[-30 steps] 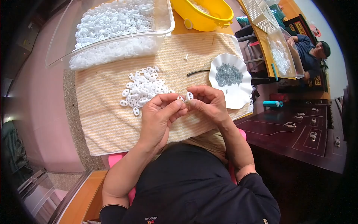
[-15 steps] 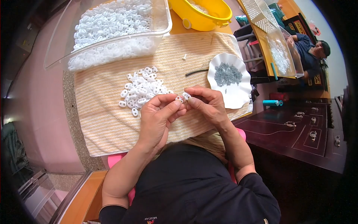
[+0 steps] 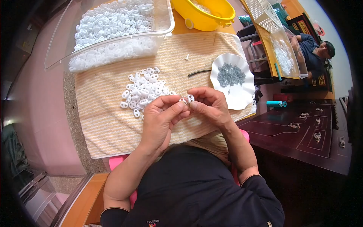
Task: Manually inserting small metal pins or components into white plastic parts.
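My left hand (image 3: 162,112) is closed, pinching a small white two-hole plastic piece (image 3: 183,100) between thumb and fingertips. Right beside it, my right hand (image 3: 211,108) grips a second white piece (image 3: 191,98). The fingertips of both hands nearly meet, and the fingers partly cover both pieces. Just left of and beyond my hands lies a loose pile of white oval two-hole pieces (image 3: 145,89) on a striped towel (image 3: 109,128). To the right, a white scalloped plate (image 3: 239,99) holds small clear grey bits (image 3: 231,75), too small to name.
A clear plastic bin (image 3: 166,28) full of white pieces stands at the back left. Beside it is a yellow tub (image 3: 211,22). A black tube (image 3: 199,73) and a tiny white part (image 3: 186,57) lie on the towel. Another person (image 3: 315,49) sits at a table far right.
The two white pieces have shifted very slightly to the right in my fingertips, and the right one has turned a little. My arms stay in place.
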`<state>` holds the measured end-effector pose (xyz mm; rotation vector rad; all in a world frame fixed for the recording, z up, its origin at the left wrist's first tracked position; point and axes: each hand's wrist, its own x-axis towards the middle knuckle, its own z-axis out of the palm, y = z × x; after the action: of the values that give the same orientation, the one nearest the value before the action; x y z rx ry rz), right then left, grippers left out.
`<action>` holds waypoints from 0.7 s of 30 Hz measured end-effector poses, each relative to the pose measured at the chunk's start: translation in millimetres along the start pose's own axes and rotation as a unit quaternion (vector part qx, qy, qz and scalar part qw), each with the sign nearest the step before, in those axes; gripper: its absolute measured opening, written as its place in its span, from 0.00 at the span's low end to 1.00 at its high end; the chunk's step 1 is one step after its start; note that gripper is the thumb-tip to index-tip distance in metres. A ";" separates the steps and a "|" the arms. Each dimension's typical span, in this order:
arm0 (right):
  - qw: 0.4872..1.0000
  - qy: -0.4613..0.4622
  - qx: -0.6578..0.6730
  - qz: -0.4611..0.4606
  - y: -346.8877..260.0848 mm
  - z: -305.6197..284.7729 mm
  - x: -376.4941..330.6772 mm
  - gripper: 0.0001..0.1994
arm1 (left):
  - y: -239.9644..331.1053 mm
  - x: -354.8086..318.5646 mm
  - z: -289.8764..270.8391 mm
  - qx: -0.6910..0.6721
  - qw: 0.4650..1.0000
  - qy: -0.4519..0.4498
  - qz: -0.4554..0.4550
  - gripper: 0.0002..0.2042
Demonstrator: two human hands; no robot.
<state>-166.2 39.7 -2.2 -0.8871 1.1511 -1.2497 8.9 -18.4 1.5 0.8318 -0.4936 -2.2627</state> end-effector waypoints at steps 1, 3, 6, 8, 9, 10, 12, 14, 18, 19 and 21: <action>1.000 0.003 0.006 -0.005 -0.3 0.5 0.0 0.17 | -0.1 -0.2 0.3 0.000 1.000 0.002 -0.002 0.08; 1.000 0.007 0.012 -0.009 0.2 0.4 0.0 0.17 | -0.2 -0.4 0.2 0.002 1.000 0.003 -0.002 0.08; 1.000 0.011 0.004 -0.010 2.6 -2.1 0.8 0.17 | -0.4 -0.6 0.1 0.005 1.000 0.004 -0.001 0.08; 1.000 0.006 0.003 -0.018 4.0 -3.6 0.8 0.17 | -1.0 -0.4 0.1 0.007 1.000 0.005 -0.003 0.07; 1.000 0.006 0.003 -0.017 4.6 -4.3 0.4 0.17 | -1.2 -0.3 0.1 0.010 1.000 0.002 -0.003 0.07; 1.000 0.007 0.002 -0.016 4.9 -4.8 0.1 0.17 | -1.2 -0.4 0.1 0.013 1.000 0.000 -0.003 0.07; 1.000 0.008 0.001 -0.014 4.7 -5.7 -0.4 0.17 | -1.6 -0.5 -0.1 0.015 1.000 0.001 -0.002 0.07; 1.000 0.006 -0.020 -0.012 3.9 -6.6 -0.8 0.17 | -1.7 -0.6 -0.1 0.016 1.000 0.001 -0.002 0.07; 1.000 0.007 -0.019 -0.012 2.4 -6.7 -2.1 0.17 | -1.6 -0.8 0.2 0.018 1.000 0.000 -0.004 0.07; 1.000 0.007 -0.022 -0.012 1.9 -6.7 -2.2 0.17 | -1.6 -0.8 0.3 0.019 1.000 0.001 -0.005 0.07; 1.000 0.007 -0.026 -0.011 0.5 -5.8 -2.5 0.17 | -1.4 -1.0 0.8 0.019 1.000 0.001 -0.005 0.07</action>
<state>-171.5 42.7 -3.7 -0.9325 1.1926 -1.2501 8.3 -16.6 1.8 0.8580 -0.5344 -2.2678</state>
